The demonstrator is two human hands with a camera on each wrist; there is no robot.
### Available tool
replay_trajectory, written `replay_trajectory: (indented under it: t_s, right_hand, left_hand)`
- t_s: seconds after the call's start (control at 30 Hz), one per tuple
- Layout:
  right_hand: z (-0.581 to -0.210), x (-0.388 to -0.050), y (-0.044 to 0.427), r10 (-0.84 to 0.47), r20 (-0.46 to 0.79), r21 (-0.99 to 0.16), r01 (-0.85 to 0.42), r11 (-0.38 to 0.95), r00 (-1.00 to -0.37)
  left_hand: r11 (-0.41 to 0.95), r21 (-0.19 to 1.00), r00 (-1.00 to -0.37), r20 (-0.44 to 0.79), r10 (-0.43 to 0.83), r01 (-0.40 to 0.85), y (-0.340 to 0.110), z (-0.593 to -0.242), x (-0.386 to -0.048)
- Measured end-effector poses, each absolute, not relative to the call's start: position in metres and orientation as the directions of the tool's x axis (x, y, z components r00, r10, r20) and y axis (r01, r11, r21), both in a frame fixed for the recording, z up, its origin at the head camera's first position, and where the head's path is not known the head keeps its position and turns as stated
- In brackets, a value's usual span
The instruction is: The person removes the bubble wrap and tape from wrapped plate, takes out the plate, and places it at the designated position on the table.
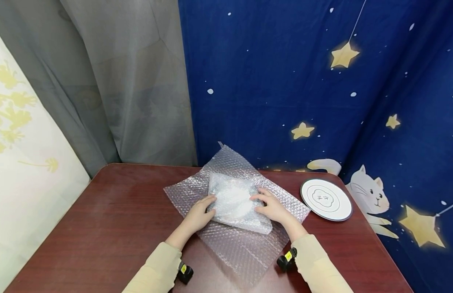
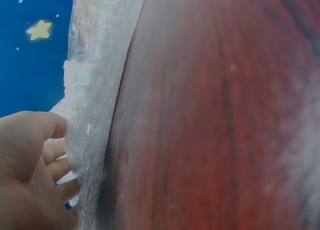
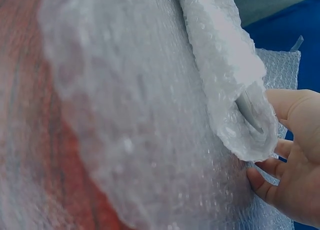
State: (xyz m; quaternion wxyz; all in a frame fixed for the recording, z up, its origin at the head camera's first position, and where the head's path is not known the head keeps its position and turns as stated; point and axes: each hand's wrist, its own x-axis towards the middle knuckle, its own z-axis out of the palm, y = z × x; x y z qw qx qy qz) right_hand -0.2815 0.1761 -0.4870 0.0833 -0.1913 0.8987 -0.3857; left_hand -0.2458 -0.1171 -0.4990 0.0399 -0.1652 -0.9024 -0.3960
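A bubble-wrapped package [image 1: 234,201] lies over a larger sheet of clear bubble wrap [image 1: 241,252], set diagonally on the table. My left hand [image 1: 199,213] holds the package's left side, its fingers loosely bent; in the left wrist view, those fingers [image 2: 59,167] partly pass behind the wrap. On the opposite side my right hand [image 1: 272,207] grips the package with curved fingers and thumb. Through the open end of the folded wrap, the right wrist view shows a thin, flat edge [image 3: 248,113] inside; the rest of the contents is hidden.
A white plate [image 1: 327,199] with a dark rim and a drawn design lies at the table's right edge. Dark red wood-grain table [image 1: 102,228] surrounds the sheet. Grey and blue star-patterned curtains [image 1: 263,81] hang behind the table's back edge.
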Motion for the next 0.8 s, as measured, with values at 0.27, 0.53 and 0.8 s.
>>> replay_trajectory:
  t_s: [0.27, 0.53, 0.8]
  right_hand:
    - [-0.484, -0.279, 0.171, -0.384, -0.02, -0.739, -0.246, 0.627, -0.923]
    - [-0.488, -0.278, 0.168, -0.345, 0.01, -0.751, -0.235, 0.617, -0.939]
    - [-0.49, -0.275, 0.165, -0.319, 0.068, -0.757, -0.257, 0.601, -0.945]
  left_hand:
    - [0.649, 0.692, -0.946, 0.182, 0.267, 0.316, -0.116, -0.499, -0.245]
    - [0.661, 0.678, -0.946, 0.188, 0.266, 0.321, -0.116, -0.499, -0.246]
    - [0.665, 0.671, -0.944, 0.197, 0.265, 0.327, -0.115, -0.498, -0.244]
